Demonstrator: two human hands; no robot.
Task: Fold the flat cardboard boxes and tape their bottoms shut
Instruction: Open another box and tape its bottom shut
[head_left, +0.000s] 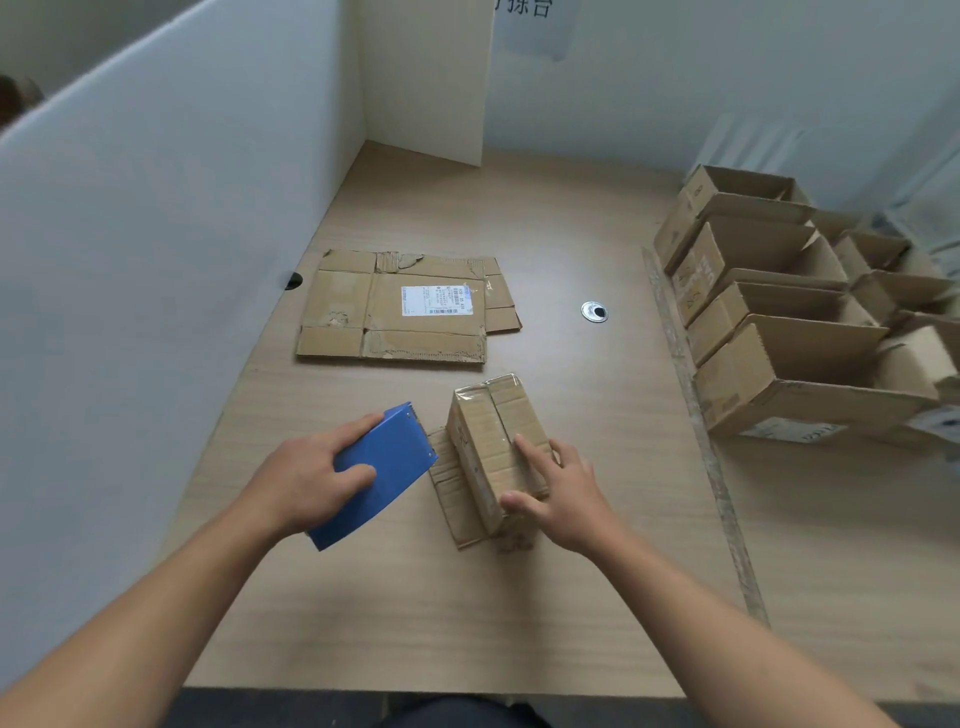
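Two bare hands worked at the near edge of the counter (519, 597). The left hand (306, 478) was curled around one blue tape dispenser (384, 467), thumb on its upper face and fingers wrapped over its far edge, holding it just left of the box. The right hand (566, 493) held one folded box (488, 441), which stood bottom up near the middle of the counter. The thumb lay on the box's near corner, the index finger lay straight along the clear-taped seam, and the other fingers curled down the right side. The box's lower flaps were splayed flat on the counter beneath it.

Beyond the box lay the flat cardboard (363, 312). It looked like two sheets, the upper one bearing one white label (436, 300) and the lower one showing only at the right edge. One round metal grommet (595, 312) sat in the counter to its right.

Along the right side stood the open boxes (810, 364), mouths up and touching. Four formed the row nearest the middle, with more behind that I could not count. A white partition (156, 208) ran up the left side, and one paper sign (535, 26) hung on the far wall.
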